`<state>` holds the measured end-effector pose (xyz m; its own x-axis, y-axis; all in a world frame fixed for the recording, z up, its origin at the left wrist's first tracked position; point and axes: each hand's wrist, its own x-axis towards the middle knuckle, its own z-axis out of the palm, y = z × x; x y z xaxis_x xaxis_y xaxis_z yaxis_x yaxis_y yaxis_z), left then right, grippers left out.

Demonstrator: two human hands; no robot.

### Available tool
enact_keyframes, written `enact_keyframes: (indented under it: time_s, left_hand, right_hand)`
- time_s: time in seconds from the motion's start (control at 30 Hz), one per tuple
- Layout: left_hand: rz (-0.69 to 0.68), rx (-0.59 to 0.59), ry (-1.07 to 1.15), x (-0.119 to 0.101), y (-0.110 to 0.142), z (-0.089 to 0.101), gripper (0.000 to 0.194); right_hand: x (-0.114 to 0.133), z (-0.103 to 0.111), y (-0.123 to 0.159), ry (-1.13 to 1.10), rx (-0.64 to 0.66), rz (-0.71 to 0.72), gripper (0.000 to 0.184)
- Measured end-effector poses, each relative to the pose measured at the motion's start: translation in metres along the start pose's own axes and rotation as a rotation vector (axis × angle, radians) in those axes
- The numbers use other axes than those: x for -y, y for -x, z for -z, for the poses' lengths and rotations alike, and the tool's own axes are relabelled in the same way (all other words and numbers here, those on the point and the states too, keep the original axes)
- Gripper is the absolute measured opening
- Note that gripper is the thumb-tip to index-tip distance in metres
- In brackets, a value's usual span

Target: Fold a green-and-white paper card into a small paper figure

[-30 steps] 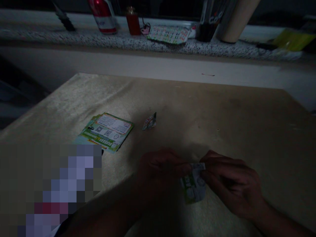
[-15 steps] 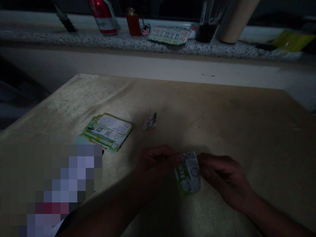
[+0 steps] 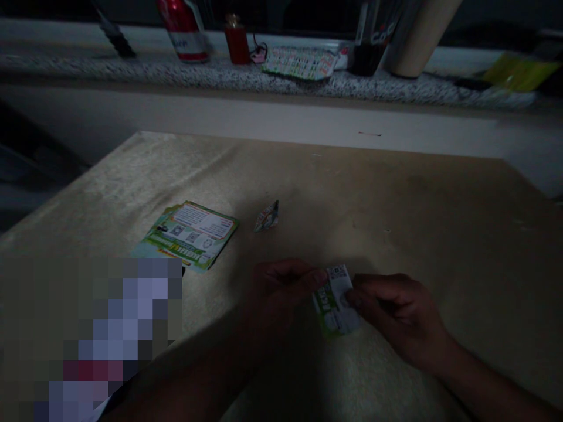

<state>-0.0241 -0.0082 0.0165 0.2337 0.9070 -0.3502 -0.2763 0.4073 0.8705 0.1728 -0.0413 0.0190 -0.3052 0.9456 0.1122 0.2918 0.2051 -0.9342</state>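
A small piece of printed paper (image 3: 336,305), green and white with a QR code at its top, is held between both hands above the table. My left hand (image 3: 284,293) pinches its left edge, thumb on top. On the right edge, my right hand (image 3: 396,313) grips the paper between thumb and fingers. Beyond my left hand lies a small folded paper piece (image 3: 267,217), pointed at its ends. A stack of printed leaflets (image 3: 191,234) in similar green and white rests to the left.
The table (image 3: 440,223) has a light covering. Behind it, a speckled stone sill (image 3: 132,67) carries a red can (image 3: 185,35), a red bottle (image 3: 237,44), a crumpled printed packet (image 3: 299,63), a dark cola bottle (image 3: 372,47) and a yellow packet (image 3: 521,71). The lower left is pixelated.
My right thumb has come onto the paper's right part, where it was at the edge before. The paper's lower end has lifted slightly. The stack and folded piece stay put.
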Motion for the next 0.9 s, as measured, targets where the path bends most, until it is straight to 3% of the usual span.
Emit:
enact_keyframes:
  time_s: [0.13,0.23,0.5,0.7,0.9]
  left_hand:
    - [-0.009,-0.075,0.026,-0.0034,-0.0031,0.0024,0.017]
    - [-0.012,-0.054,0.046,-0.0028,-0.0031,0.0030,0.017]
    - [-0.009,-0.027,0.021,0.0001,-0.0033,0.0027,0.015]
    - [0.027,-0.077,-0.001,-0.0010,-0.0035,0.0001,0.017]
    - [0.033,-0.086,0.044,-0.0022,-0.0068,0.0006,0.018]
  right_hand:
    - [-0.0060,0.0007,0.0005,-0.104,0.052,-0.072,0.042]
    - [-0.0080,0.0000,0.0008,-0.133,0.078,-0.084,0.045]
    - [-0.0065,-0.0054,0.0008,-0.052,0.049,-0.082,0.047]
    - [-0.0025,-0.0045,-0.0001,0.000,0.040,-0.013,0.044]
    - [-0.0043,-0.0063,-0.0011,-0.023,0.026,-0.072,0.046]
